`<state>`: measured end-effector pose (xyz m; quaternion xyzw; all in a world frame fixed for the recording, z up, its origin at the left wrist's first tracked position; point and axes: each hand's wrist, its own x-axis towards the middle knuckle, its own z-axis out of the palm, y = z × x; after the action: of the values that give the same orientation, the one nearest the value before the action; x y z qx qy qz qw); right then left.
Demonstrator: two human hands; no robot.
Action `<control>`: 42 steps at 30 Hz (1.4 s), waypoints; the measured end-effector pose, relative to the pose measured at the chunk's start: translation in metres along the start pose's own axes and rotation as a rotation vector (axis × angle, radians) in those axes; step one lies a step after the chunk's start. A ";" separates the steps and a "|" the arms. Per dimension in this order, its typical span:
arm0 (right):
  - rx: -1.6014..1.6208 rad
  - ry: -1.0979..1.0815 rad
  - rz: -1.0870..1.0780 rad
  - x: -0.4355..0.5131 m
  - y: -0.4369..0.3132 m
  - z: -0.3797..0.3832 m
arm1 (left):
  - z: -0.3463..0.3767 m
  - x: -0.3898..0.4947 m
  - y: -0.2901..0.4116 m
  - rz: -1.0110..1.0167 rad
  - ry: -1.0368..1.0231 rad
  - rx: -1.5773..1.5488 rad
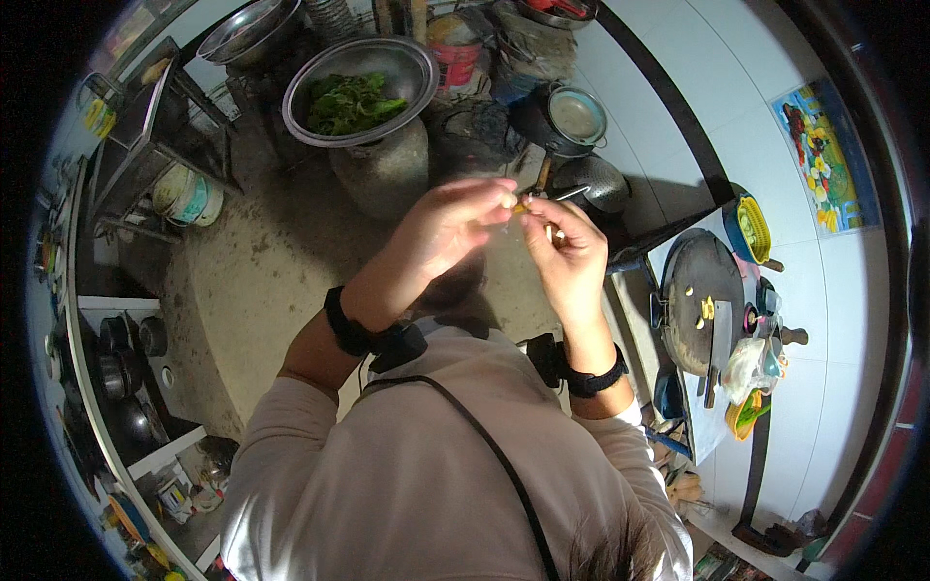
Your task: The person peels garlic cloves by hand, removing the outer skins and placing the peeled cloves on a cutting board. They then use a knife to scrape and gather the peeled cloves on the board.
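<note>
My left hand is raised in front of my chest, thumb and fingertips pinched around a small pale piece, perhaps a garlic clove. Close against it, my right hand pinches a tiny yellowish bit at its fingertips. Another whitish piece shows inside the curled fingers of that hand. To the right, a round chopping board bears small pale cloves and yellow slices. A cleaver lies across its near right part.
A steel basin with green leaves rests on a squat stand ahead. Beyond my right hand are a perforated ladle and a dark pot. A yellow basket and plastic bag adjoin the board. Shelves line the left.
</note>
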<state>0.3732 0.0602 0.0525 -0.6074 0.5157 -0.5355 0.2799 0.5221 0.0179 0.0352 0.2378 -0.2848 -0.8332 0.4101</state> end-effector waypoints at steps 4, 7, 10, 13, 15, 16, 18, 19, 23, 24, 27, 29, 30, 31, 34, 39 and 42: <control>-0.080 0.055 -0.173 0.000 -0.008 0.012 | -0.002 -0.002 0.000 0.001 -0.044 -0.077; -0.138 0.106 -0.239 -0.001 -0.011 0.017 | -0.003 -0.002 0.000 0.003 -0.067 -0.120; -0.176 0.131 -0.265 -0.003 -0.013 0.019 | -0.003 -0.002 -0.001 0.002 -0.099 -0.136; -0.232 0.142 -0.296 -0.005 -0.014 0.021 | -0.005 -0.003 0.000 -0.001 -0.084 -0.106; -0.265 0.152 -0.320 -0.005 -0.013 0.023 | -0.005 -0.003 0.000 0.012 -0.096 -0.079; -0.274 0.160 -0.333 -0.006 -0.012 0.025 | -0.006 -0.003 0.000 0.013 -0.102 -0.087; -0.293 0.187 -0.360 -0.005 -0.010 0.027 | -0.006 -0.003 -0.001 0.026 -0.127 -0.102; -0.302 0.207 -0.376 -0.005 -0.009 0.028 | -0.006 -0.004 -0.002 0.028 -0.096 -0.074; -0.244 0.207 -0.321 -0.006 -0.008 0.028 | -0.005 -0.008 -0.004 0.021 -0.034 -0.006; -0.217 0.205 -0.294 -0.006 -0.008 0.027 | -0.004 -0.008 -0.004 0.010 -0.027 0.004; -0.152 0.192 -0.208 -0.005 -0.005 0.022 | -0.004 -0.008 0.001 -0.013 -0.077 0.095; -0.121 0.195 -0.149 -0.005 -0.003 0.019 | -0.004 -0.008 0.005 -0.037 -0.101 0.159; -0.057 0.198 -0.097 -0.004 -0.001 0.018 | -0.003 -0.008 0.006 -0.050 -0.110 0.194; 0.007 0.201 -0.046 -0.003 0.000 0.016 | -0.003 -0.009 0.007 -0.055 -0.112 0.196; 0.050 0.175 0.001 -0.002 0.000 0.009 | -0.002 -0.007 0.007 -0.061 -0.102 0.166; -0.187 0.099 -0.220 -0.007 -0.009 0.004 | 0.000 -0.003 0.002 -0.034 -0.069 0.047; -0.213 0.111 -0.265 -0.007 -0.010 0.005 | 0.002 -0.002 -0.003 -0.018 -0.068 -0.011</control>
<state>0.3818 0.0691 0.0579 -0.6656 0.4998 -0.5428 0.1121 0.5206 0.0218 0.0346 0.2094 -0.2917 -0.8461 0.3940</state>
